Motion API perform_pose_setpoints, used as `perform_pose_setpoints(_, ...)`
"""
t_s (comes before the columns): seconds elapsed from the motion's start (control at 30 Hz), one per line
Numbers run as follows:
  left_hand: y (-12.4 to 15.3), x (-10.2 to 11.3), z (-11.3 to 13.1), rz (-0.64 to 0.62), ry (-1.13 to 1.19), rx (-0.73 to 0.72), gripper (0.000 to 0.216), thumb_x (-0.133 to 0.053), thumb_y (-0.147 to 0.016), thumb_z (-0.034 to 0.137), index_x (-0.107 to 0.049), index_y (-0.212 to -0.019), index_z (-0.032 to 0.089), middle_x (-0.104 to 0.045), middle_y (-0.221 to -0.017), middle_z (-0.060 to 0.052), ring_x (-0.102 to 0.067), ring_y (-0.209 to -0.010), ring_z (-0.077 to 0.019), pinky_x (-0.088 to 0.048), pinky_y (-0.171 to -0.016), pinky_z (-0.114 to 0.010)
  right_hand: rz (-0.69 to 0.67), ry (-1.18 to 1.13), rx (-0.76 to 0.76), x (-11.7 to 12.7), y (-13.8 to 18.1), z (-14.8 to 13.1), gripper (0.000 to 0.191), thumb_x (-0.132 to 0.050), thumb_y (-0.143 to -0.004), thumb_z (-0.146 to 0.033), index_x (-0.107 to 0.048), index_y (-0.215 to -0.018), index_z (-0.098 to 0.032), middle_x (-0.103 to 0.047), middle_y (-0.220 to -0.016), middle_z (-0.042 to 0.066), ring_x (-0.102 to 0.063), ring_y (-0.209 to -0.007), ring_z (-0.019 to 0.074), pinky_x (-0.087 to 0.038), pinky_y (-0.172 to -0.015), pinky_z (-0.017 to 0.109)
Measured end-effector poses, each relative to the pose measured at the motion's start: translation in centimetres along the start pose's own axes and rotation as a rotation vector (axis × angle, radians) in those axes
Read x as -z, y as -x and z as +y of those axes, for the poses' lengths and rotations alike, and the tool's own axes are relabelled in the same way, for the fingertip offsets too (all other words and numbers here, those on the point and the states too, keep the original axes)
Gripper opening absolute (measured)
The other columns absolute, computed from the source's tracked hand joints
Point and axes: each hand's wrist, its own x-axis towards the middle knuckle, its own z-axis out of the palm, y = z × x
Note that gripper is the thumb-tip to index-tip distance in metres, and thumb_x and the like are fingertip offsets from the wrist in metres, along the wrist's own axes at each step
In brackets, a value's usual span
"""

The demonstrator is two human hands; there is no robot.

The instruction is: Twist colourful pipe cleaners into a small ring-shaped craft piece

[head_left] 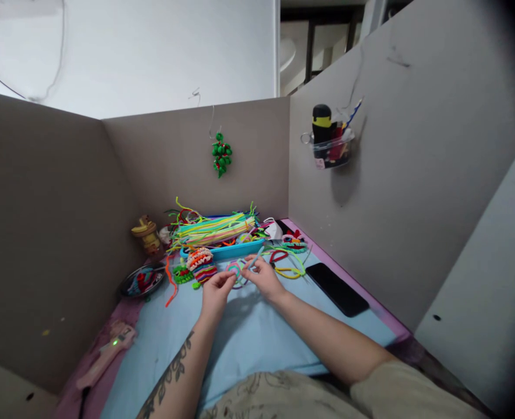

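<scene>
My left hand (218,286) pinches the left edge of a small round coil of pink, teal and purple pipe cleaner (235,267), held just above the blue cloth. On its other side, my right hand (265,278) has its fingers closed around a light blue pipe cleaner (257,256) that sticks up past the fingertips. The fingers hide part of the coil. Left of it lies a striped pipe-cleaner piece (202,265), with a green one (182,274) beside that. Bent red, yellow and green pipe cleaners (290,271) are to the right of my right hand.
Behind my hands, a blue tray (231,251) bears a heap of pipe cleaners (213,230). A dark bowl (125,290) and a pink glue gun (109,352) with a green light are at left; a black phone (336,289) is at right. Grey panels (196,145) enclose the table.
</scene>
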Motion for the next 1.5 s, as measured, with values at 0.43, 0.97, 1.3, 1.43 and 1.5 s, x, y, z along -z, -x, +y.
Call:
perform_pose_setpoints(0.43, 0.4, -0.1, 1.3, -0.051, 0.073, 0.111, 0.025, -0.074, -0.056, 0.031, -0.067, -0.073, 0.014, -0.06, -0.056, 0.0, -0.047, -0.048, -0.008, -0.034, -0.044, -0.019, -0.062, -0.194, 0.002, -0.4, 0.1, 0.0, 0.032, -0.063, -0.069, -0.043, -0.051, -0.054, -0.017, -0.054, -0.091, 0.003, -0.05, -0.095, 0.0191, -0.035, -0.088, 0.034)
perform_pose_setpoints(0.97, 1.7, -0.2, 0.5, 0.041, -0.294, -0.29, 0.019, -0.063, -0.071, 0.033, -0.056, -0.08, 0.018, -0.059, -0.072, -0.002, -0.049, -0.057, -0.0103, -0.039, -0.053, -0.021, 0.143, -0.086, 0.083, -0.3, -0.2, 0.8, 0.031, -0.05, -0.08, -0.043, -0.049, -0.062, -0.018, -0.049, -0.089, 0.003, -0.047, -0.084, 0.0158, -0.037, -0.081, 0.029)
perform_pose_setpoints(1.3, 1.3, -0.9, 0.1, 0.033, -0.058, -0.172, 0.028, -0.065, -0.069, 0.033, -0.041, -0.073, 0.019, -0.043, -0.059, 0.006, -0.042, -0.05, -0.0067, -0.032, -0.047, -0.018, 0.063, -0.099, 0.035, -1.6, 0.8, 1.2, 0.032, -0.056, -0.075, -0.046, -0.048, -0.062, -0.018, -0.044, -0.086, 0.003, -0.045, -0.081, 0.015, -0.04, -0.068, 0.024)
perform_pose_setpoints(1.43, 1.2, -0.7, 0.4, 0.037, -0.051, -0.158, 0.03, -0.066, -0.068, 0.033, -0.04, -0.07, 0.019, -0.043, -0.059, 0.006, -0.041, -0.051, -0.0067, -0.032, -0.048, -0.018, 0.069, -0.116, 0.03, -1.6, 0.9, 1.1, 0.032, -0.057, -0.074, -0.045, -0.047, -0.06, -0.018, -0.044, -0.08, 0.001, -0.044, -0.077, 0.0142, -0.04, -0.067, 0.024)
perform_pose_setpoints(1.5, 1.2, -0.7, 0.5, 0.039, -0.061, -0.168, 0.03, -0.066, -0.068, 0.032, -0.039, -0.069, 0.019, -0.042, -0.059, 0.006, -0.04, -0.05, -0.0065, -0.031, -0.047, -0.018, 0.064, -0.13, 0.028, -1.6, 1.0, 0.9, 0.031, -0.057, -0.074, -0.045, -0.048, -0.061, -0.018, -0.045, -0.079, 0.001, -0.045, -0.078, 0.0147, -0.04, -0.069, 0.024)
